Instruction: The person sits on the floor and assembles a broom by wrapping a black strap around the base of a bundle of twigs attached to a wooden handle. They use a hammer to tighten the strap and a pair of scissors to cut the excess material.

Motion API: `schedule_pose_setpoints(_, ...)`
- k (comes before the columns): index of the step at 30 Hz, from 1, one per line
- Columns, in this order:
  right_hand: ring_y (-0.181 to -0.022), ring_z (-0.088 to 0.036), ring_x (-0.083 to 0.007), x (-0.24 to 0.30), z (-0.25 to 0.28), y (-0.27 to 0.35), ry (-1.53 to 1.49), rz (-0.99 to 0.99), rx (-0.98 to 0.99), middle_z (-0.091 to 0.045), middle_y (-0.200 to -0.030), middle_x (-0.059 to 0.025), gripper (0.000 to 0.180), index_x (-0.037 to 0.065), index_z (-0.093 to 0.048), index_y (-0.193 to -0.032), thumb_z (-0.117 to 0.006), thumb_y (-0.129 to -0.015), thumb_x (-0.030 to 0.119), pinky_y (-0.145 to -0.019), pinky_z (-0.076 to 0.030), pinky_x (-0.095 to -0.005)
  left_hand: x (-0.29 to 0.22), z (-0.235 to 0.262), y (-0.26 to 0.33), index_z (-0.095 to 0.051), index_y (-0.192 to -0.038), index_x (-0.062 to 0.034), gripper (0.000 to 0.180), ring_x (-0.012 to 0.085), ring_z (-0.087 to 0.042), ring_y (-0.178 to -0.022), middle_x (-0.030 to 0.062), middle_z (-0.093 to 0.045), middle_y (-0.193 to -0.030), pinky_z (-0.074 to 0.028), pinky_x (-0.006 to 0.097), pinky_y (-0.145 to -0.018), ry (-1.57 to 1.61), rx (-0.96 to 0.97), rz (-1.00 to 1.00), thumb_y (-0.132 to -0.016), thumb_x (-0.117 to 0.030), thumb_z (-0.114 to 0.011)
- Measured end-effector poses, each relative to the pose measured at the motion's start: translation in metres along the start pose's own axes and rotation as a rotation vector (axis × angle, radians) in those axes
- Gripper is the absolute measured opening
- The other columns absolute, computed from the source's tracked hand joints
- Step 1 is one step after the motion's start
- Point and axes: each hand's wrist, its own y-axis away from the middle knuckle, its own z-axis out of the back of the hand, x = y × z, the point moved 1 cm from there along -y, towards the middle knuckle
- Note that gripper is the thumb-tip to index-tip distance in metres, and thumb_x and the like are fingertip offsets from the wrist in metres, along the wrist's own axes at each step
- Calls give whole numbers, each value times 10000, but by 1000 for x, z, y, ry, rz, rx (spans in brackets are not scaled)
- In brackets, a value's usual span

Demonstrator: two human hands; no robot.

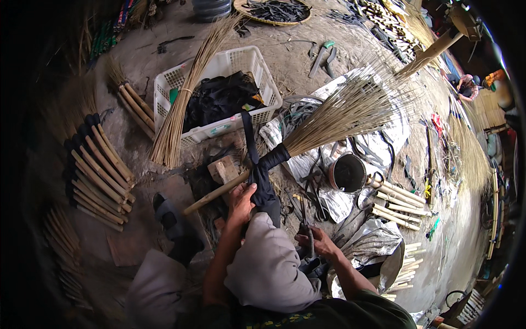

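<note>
A broom (350, 112) lies across my raised knee (271, 263), its straw bristles fanning to the upper right and its wooden handle (211, 196) pointing left. A black rubber strip (257, 164) is wound around the neck where bristles meet handle, with a loose end rising toward the basket. My left hand (241, 200) grips the handle and strip at that binding. My right hand (313, 241) is lower right, closed on a dark slim tool (308, 237) held upright.
A white plastic basket (263, 77) with black strips stands behind, a loose straw bundle (183, 98) leaning on it. Finished wooden handles (101, 167) lie in a row at left. A black pot (347, 174), silver sheeting (372, 238) and more sticks (397, 200) lie at right.
</note>
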Motion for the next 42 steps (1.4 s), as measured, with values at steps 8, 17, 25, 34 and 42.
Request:
schedule_pose_setpoints(8, -732, -546, -114, 15, 12, -8, 121, -67, 100, -576, -780, 14, 433, 81, -619, -945, -746, -936, 495, -671, -444, -307, -13, -19, 13, -671, -1101, -71, 246, 136, -684, -961, 26, -702, -1044, -587, 325, -800, 222, 19, 53, -948, -241, -762)
schedule_pose_setpoints(17, -892, -675, -130, 51, 91, -74, 126, -154, 329, -739, -1093, -78, 784, 4, -626, -1349, -740, -889, 629, -707, -535, -303, -7, -16, 0, -755, -1107, -64, 313, 35, -602, -783, -35, -745, -983, -461, 217, -681, -119, 69, 46, -935, -324, -788)
schedule_pose_setpoints(25, -770, -723, -156, 146, 69, -145, 725, -28, 652, -752, -917, -74, 589, 17, -751, -1093, -712, -942, 585, -678, -582, -314, -8, -4, 19, -755, -1048, -74, 264, 18, -447, -632, -83, -616, -780, -351, 217, -583, -195, 5, 82, -962, -323, -754)
schedule_pose_setpoints(34, -780, -716, -219, 179, 10, -180, 1100, 60, 770, -717, -861, -104, 566, 53, -707, -1092, -686, -956, 602, -739, -557, -366, -14, -6, 36, -726, -972, -70, 208, 8, -430, -657, -90, -585, -760, -336, 220, -595, -158, -12, 43, -996, -276, -710)
schedule_pose_setpoints(42, -968, -625, -250, 159, -4, -199, 1151, 40, 817, -677, -877, -74, 695, 99, -702, -985, -565, -926, 778, -992, -315, -509, -12, 4, 34, -756, -1037, -3, 218, 46, -600, -840, -13, -733, -929, -493, 249, -767, -197, 48, -5, -1008, -213, -705)
